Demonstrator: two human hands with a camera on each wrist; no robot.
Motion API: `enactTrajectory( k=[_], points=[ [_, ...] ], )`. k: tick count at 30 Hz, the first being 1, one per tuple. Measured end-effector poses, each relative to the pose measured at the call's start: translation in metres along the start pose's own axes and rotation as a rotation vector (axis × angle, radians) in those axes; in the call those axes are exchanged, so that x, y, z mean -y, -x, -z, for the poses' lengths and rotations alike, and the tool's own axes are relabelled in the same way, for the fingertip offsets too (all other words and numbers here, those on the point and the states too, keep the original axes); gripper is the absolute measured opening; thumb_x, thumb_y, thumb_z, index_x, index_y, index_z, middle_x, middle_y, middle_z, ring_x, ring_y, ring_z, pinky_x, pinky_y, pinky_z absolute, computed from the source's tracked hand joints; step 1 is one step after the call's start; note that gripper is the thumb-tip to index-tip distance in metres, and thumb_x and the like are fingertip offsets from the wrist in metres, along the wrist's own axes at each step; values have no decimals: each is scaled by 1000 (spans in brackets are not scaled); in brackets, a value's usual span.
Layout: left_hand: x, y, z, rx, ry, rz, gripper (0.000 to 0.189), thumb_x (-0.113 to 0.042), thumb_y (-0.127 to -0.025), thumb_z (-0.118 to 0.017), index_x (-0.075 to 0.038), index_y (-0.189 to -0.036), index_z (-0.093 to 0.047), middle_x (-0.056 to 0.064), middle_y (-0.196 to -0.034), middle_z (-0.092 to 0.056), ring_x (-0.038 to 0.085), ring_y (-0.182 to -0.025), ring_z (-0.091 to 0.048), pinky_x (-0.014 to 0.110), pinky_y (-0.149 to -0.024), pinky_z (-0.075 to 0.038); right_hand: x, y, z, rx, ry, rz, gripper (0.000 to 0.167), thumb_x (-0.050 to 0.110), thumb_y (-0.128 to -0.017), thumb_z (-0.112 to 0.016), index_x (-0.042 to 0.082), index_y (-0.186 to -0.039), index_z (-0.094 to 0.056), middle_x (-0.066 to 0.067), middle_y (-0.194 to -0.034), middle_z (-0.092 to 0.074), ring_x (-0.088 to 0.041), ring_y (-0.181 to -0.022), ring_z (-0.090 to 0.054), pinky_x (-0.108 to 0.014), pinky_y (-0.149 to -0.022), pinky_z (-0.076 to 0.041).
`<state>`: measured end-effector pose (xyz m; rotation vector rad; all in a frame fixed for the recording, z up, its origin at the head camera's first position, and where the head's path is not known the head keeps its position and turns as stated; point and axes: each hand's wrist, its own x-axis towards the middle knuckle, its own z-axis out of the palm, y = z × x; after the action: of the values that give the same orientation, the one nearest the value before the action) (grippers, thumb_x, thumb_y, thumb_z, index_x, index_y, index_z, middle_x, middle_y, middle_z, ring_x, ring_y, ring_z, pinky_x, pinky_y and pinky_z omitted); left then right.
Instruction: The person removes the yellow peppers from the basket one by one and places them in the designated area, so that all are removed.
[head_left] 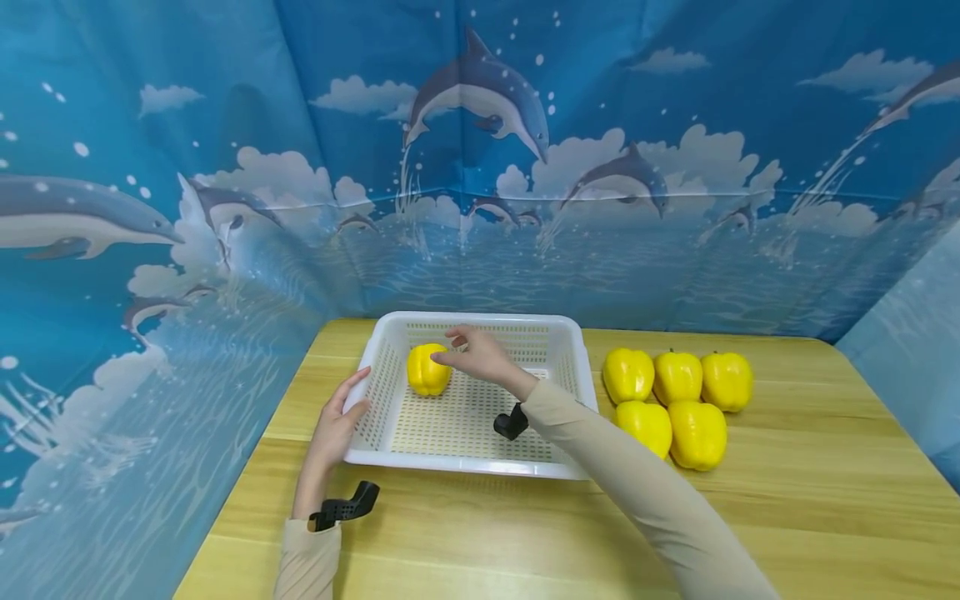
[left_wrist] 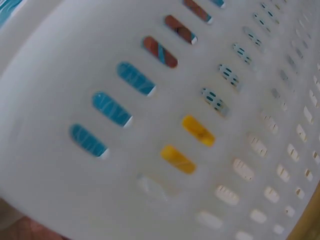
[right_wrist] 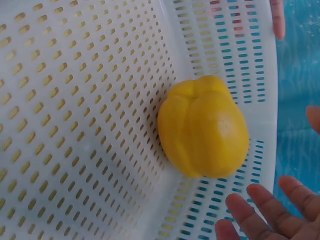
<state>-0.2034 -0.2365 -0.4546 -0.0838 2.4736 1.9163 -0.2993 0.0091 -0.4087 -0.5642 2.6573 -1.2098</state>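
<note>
A yellow bell pepper point(head_left: 429, 370) lies inside a white slotted plastic basket point(head_left: 465, 464), by its left wall. Over the basket, my right hand point(head_left: 483, 357) hovers just right of the pepper. In the right wrist view the fingers point(right_wrist: 260, 210) are spread and apart from the pepper point(right_wrist: 205, 127). My left hand point(head_left: 335, 425) rests against the basket's left rim, fingers extended along the outside. The left wrist view is filled by the basket's slotted wall point(left_wrist: 165, 110), with yellow showing through two slots.
Several yellow bell peppers point(head_left: 677, 377) stand grouped in two rows on the wooden table point(head_left: 825, 467), right of the basket. My right forearm passes over the basket's right front corner. A blue dolphin-print curtain point(head_left: 480, 250) hangs behind and to the left.
</note>
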Motion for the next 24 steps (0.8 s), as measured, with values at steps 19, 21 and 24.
enactTrajectory(
  k=[19,21,24],
  points=[
    [0,-2,-1,5,14,1,48,-15,-101,-44,-27,-147,-35,13,-148,-32,36,-117,-48,42,-83,-47,0,-25,-44,5,141,-126,89,53,-79,-69,5,-144,-32,-18,-127,-48,-28,-104,-52,-39,-84,-45],
    [1,-1,-1,5,12,1,48,-15,-101,-44,-27,-147,-35,13,-148,-32,36,-118,-48,44,-85,-47,2,-26,-48,-8,125,-148,91,54,-78,-70,4,-143,-32,-18,-121,-48,-27,-98,-53,-38,-79,-46],
    [1,-1,-1,5,10,-1,48,-14,-100,-44,-27,-146,-36,13,-148,-33,36,-118,-48,46,-86,-46,4,-27,-53,-27,130,-179,94,56,-76,-70,3,-142,-31,-18,-118,-48,-26,-93,-53,-37,-76,-46]
  ],
)
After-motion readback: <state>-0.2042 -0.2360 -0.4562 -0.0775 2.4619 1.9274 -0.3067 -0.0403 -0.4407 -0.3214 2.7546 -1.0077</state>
